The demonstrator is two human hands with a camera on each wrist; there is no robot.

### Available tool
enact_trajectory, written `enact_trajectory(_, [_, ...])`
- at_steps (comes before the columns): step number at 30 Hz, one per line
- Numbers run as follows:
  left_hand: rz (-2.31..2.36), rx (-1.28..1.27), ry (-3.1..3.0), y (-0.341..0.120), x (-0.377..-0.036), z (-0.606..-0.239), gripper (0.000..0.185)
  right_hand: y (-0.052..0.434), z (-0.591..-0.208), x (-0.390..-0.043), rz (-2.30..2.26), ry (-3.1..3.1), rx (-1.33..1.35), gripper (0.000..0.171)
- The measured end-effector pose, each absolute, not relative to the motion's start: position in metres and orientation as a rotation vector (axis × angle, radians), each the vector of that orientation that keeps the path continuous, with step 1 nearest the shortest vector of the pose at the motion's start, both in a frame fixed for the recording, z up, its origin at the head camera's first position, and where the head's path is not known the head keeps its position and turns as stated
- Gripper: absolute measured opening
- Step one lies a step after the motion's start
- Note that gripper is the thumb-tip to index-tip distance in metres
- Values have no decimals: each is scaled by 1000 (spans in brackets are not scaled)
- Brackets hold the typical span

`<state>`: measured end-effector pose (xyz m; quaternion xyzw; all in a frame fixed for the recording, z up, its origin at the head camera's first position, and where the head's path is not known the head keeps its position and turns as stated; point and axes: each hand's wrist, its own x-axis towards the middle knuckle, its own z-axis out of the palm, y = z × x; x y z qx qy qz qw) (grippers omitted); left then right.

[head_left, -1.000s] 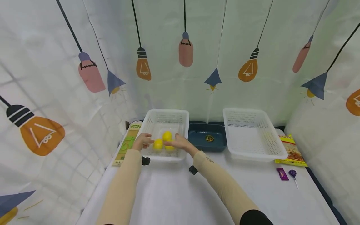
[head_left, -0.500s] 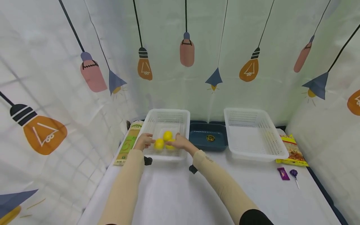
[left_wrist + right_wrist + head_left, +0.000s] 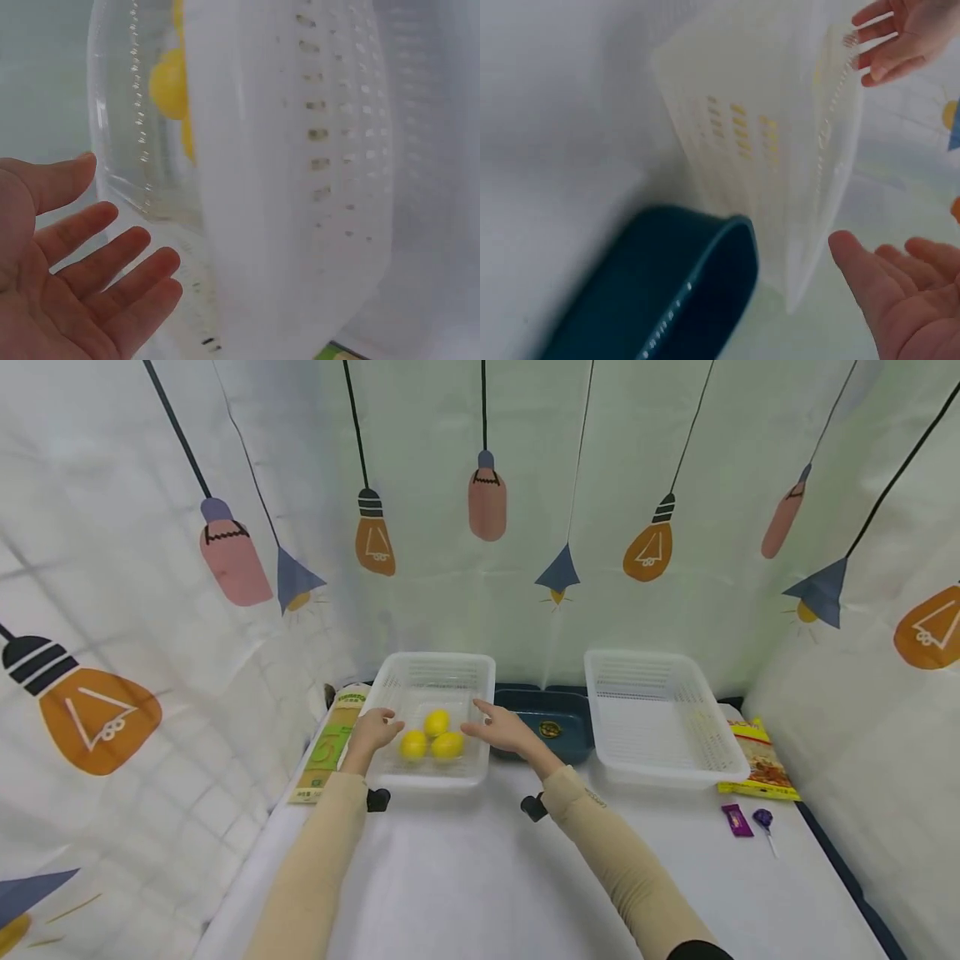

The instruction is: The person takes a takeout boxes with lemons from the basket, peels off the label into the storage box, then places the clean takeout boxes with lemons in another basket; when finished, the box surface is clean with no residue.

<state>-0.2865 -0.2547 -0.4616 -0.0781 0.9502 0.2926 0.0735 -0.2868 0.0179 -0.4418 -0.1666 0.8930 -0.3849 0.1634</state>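
Observation:
Three yellow lemons [image 3: 431, 737] lie together in the left white basket [image 3: 435, 662]. My left hand [image 3: 378, 727] hovers at the basket's left rim, fingers relaxed, holding nothing. My right hand [image 3: 497, 727] hovers at its right rim, fingers spread, also holding nothing. The left wrist view shows the left hand [image 3: 90, 277] palm up beside the basket wall [image 3: 300, 187], with a lemon [image 3: 169, 82] behind the plastic. The right wrist view shows the right hand [image 3: 900, 304] beside the basket [image 3: 780, 150] and the left hand [image 3: 900, 34] beyond it.
A dark blue tray [image 3: 555, 706] sits right of the lemon basket, then a second white basket [image 3: 660, 664]. A green package [image 3: 330, 745] lies on the left. On the right lie a snack bag [image 3: 757, 762], a purple candy [image 3: 735, 820] and a lollipop [image 3: 763, 818].
Both hands have let go of the lemons and drawn apart to the basket's rims. The lemons now lie uncovered in the basket.

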Motion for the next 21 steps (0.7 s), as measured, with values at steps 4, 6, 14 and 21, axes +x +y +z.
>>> enact_trajectory(4, [901, -108, 2937, -243, -281, -448, 54, 38, -432, -277, -981, 2650, -589, 71])
enact_trajectory(6, [927, -43, 2975, -233, -277, -440, 54, 48, -427, -271, -949, 2702, -606, 70])
enact_trajectory(14, [899, 223, 3125, -183, -250, -424, 50, 75, -420, -237, -858, 2940, -555, 67])
enact_trajectory(21, [779, 372, 3213, -157, -217, -422, 53, 88, -428, -202, -782, 3079, -507, 70])
